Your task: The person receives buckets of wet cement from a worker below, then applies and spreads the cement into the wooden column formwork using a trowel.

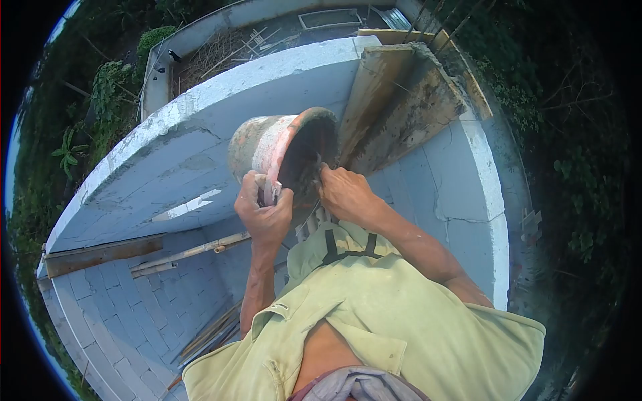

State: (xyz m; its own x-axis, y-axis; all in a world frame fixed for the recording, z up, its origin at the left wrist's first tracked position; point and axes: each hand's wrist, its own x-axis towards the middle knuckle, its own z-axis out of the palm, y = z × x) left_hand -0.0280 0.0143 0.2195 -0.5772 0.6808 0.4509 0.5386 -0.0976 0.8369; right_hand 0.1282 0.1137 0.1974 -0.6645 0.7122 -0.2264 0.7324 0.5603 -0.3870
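Grey, pink-banded round bucket (269, 142) lies just beyond both your hands, tilted, axis roughly left-right, mouth toward your right. Your left hand (265, 210) grasps its near rim; your right hand (344, 190), curled, is at the mouth, contents indiscernible.

Pale yellow-green shirt (414, 294) — open collar (378, 349), short sleeves (518, 337), black straps (330, 246), greyish-purple cloth (361, 386)

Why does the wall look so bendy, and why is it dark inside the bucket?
In the head view, the wall curves, likely because a very wide lens bends things, and the corners are black; also in the head view, the bucket is shadowed inside but brighter outside.
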